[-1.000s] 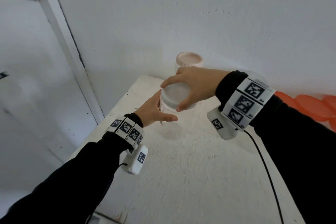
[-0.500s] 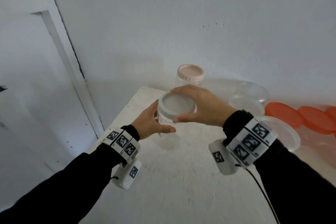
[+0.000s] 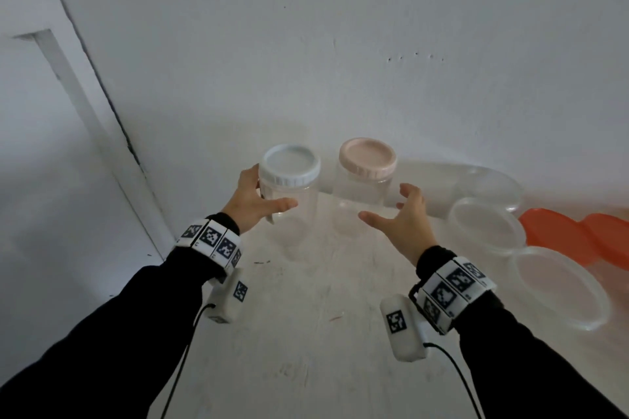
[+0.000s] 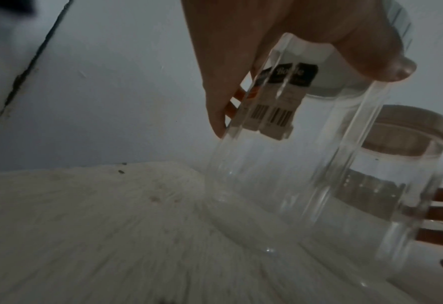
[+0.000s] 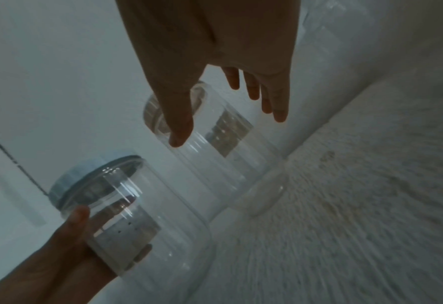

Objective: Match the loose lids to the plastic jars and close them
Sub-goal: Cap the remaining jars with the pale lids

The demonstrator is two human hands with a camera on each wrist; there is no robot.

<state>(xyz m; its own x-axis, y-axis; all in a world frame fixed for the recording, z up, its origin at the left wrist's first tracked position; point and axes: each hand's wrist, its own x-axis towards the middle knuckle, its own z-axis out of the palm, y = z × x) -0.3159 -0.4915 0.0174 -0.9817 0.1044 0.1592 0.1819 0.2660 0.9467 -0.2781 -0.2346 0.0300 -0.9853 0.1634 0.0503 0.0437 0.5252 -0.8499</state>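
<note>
A clear plastic jar (image 3: 289, 207) closed with a white lid (image 3: 289, 165) stands at the back of the white table (image 3: 306, 333). My left hand (image 3: 258, 201) grips its body, thumb in front and fingers behind; the left wrist view shows the jar (image 4: 293, 164) with a barcode label under the thumb. Right beside it stands a second clear jar (image 3: 360, 204) with a pink lid (image 3: 367, 156). My right hand (image 3: 398, 218) hovers open in front of that jar, fingers spread and holding nothing. The right wrist view shows both jars (image 5: 137, 216) (image 5: 228, 154) below the spread fingers (image 5: 277, 102).
Clear round lids or tubs (image 3: 483, 224) (image 3: 561, 286) lie at the right, with orange lids (image 3: 558, 235) behind them. The wall rises directly behind the jars. The table's left edge (image 3: 163, 248) runs along a door frame.
My right hand let go of the white lid and drew back to the right, open. My left hand carried the closed jar back toward the wall, beside the pink-lidded jar.
</note>
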